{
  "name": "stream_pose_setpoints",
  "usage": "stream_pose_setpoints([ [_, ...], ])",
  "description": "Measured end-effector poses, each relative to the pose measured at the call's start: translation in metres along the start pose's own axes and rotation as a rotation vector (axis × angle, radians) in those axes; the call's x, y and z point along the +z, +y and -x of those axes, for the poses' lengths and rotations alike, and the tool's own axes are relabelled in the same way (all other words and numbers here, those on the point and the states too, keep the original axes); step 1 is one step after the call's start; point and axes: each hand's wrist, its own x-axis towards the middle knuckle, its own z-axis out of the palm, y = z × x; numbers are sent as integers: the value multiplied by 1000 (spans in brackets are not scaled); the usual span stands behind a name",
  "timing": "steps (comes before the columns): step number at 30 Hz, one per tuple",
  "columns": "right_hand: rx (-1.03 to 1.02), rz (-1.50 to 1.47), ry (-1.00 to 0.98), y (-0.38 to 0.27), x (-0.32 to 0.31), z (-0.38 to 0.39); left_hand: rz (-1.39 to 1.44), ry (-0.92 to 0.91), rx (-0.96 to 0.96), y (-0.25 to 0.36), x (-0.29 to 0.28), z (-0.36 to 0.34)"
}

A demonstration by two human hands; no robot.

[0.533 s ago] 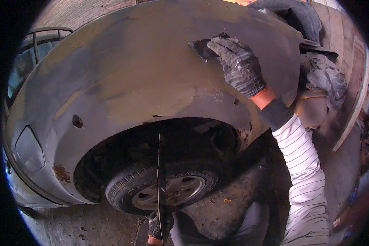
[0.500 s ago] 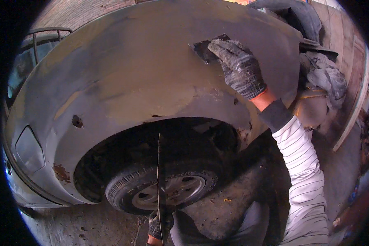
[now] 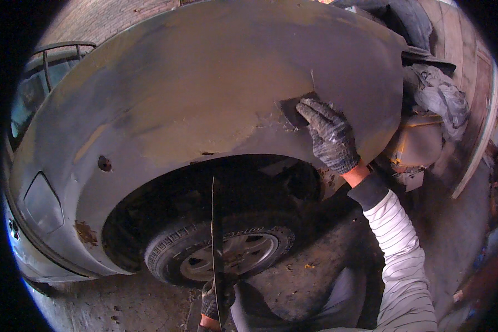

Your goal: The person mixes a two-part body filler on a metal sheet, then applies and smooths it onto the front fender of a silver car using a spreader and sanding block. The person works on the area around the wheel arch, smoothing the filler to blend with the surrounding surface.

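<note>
A car's curved body panel (image 3: 193, 77), mottled grey and olive with rust patches and small holes, spans most of the view. My right hand (image 3: 332, 133), in a grey knit glove, holds a flat dark spreader (image 3: 289, 112) against the panel above the wheel arch, with thin ridges of paste beside it. At the bottom centre, my left hand (image 3: 213, 304), gloved too, grips a thin flat board (image 3: 216, 249) standing edge-on in front of the tyre (image 3: 166, 249).
Wooden planks (image 3: 454, 39) line the right side, with crumpled grey cloth (image 3: 437, 97), a yellowish bucket (image 3: 412, 144) and a leaning strip of wood (image 3: 473, 166). A window with a rail (image 3: 61, 47) and brickwork are at upper left. Dirty concrete floor (image 3: 110, 304) lies below.
My right hand and the spreader have moved down and slightly right on the panel, and fresh thin streaks show where it was. My left hand and board have barely moved.
</note>
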Motion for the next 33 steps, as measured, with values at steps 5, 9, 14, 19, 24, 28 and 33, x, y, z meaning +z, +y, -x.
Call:
stream_pose_setpoints([
  [5, 31, -19, -52, -11, -8, 17, -162, -9, 68, -19, -1, -2],
  [9, 60, -64, -117, -41, -35, 31, -685, -33, 455, -46, 5, -5],
  [14, 42, -299, -163, -129, -45, 78, -277, -279, 403, -38, 34, -15],
  [19, 6, -356, -228, -166, -38, 120, -571, -334, 669, 11, 49, -20],
  [24, 28, -361, -242, -165, -35, 155, -274, -432, 448, 26, 45, -6],
  [28, 52, -476, -286, -152, -37, 179, -344, -339, 385, 18, 31, 16],
  [33, 137, -96, 20, -57, -24, 103, -51, -186, 126, 2, 12, 28],
])
